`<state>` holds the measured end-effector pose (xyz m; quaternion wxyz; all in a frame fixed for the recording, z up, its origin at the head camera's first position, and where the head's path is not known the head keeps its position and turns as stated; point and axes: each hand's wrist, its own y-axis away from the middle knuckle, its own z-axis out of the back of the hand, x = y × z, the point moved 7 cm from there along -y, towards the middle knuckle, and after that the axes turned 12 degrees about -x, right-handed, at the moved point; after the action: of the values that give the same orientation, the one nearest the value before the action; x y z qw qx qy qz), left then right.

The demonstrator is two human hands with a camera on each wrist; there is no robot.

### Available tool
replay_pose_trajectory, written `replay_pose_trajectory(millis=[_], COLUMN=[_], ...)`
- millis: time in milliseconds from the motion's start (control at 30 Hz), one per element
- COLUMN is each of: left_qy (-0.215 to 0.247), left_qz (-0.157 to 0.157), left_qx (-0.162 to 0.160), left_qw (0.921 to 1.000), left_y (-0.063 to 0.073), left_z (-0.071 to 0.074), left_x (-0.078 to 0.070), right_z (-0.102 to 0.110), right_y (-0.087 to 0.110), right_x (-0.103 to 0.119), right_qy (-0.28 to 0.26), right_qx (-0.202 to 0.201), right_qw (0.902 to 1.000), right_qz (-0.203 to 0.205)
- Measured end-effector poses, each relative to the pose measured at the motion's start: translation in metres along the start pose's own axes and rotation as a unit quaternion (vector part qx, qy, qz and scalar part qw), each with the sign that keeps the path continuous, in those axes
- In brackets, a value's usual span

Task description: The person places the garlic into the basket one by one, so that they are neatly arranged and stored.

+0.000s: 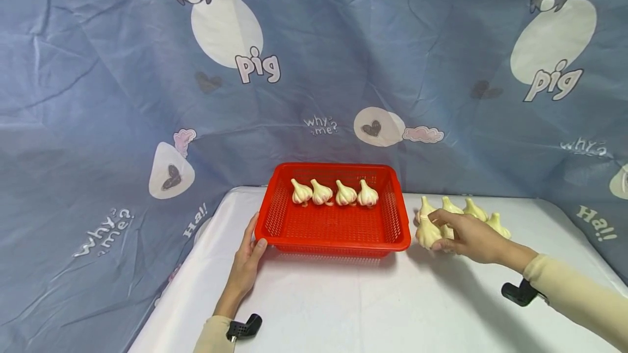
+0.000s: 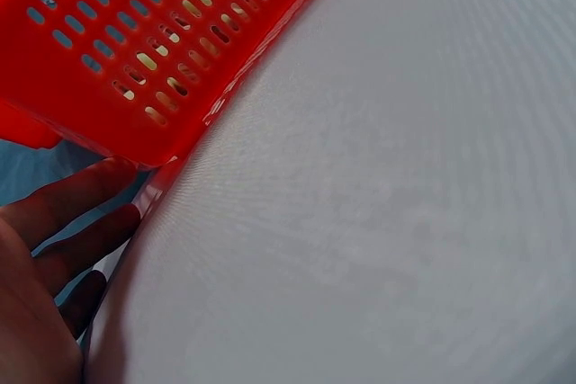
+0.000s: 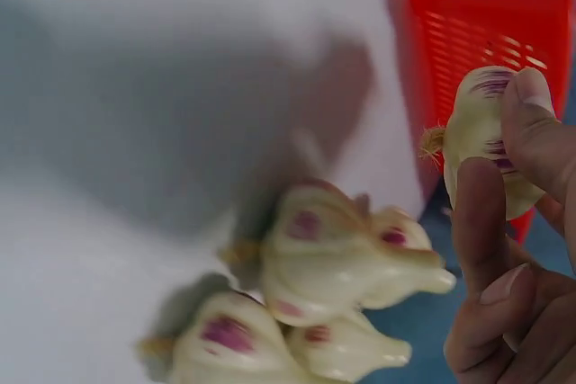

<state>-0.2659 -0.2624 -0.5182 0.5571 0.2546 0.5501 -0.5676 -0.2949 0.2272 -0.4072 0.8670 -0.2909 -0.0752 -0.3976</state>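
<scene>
My right hand [image 1: 468, 236] pinches a garlic bulb [image 3: 477, 137] between thumb and fingers, just off the right side of a red plastic basket [image 1: 333, 244]. In the right wrist view its root tuft points left. Below and behind that hand, several more garlic bulbs [image 1: 474, 210] lie bunched on the table, partly hidden by it. My left hand [image 1: 245, 266] rests against the basket's near left corner, fingers along the side, thumb at the front. The left wrist view has its fingertips [image 2: 117, 173] right at the basket's lower corner. Several garlic bulbs [image 1: 345, 194] line the back of the basket, stems up.
A white-covered table [image 1: 324, 304] carries everything. Behind it and at both sides hangs a blue patterned cloth [image 1: 304, 31]. A black wrist device [image 1: 245, 327] is strapped to the left wrist, and another [image 1: 521, 293] to the right.
</scene>
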Motion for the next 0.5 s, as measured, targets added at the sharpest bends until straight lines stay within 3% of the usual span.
replay_pose_trajectory(millis=[267,500], left_qy=[0.004,0.003], left_qz=[0.003,0.000], left_qx=[-0.002,-0.001], left_qw=[1.0000,1.0000], left_y=[0.000,-0.001], left_z=[0.001,-0.001], left_x=[0.000,0.002], right_z=[0.023,0.029], right_y=[-0.023,-0.043], right_x=[0.003,0.008], right_qy=[-0.028,-0.046], right_qx=[0.006,-0.019], right_qw=[0.9991,0.9983], right_qz=[-0.030,-0.030])
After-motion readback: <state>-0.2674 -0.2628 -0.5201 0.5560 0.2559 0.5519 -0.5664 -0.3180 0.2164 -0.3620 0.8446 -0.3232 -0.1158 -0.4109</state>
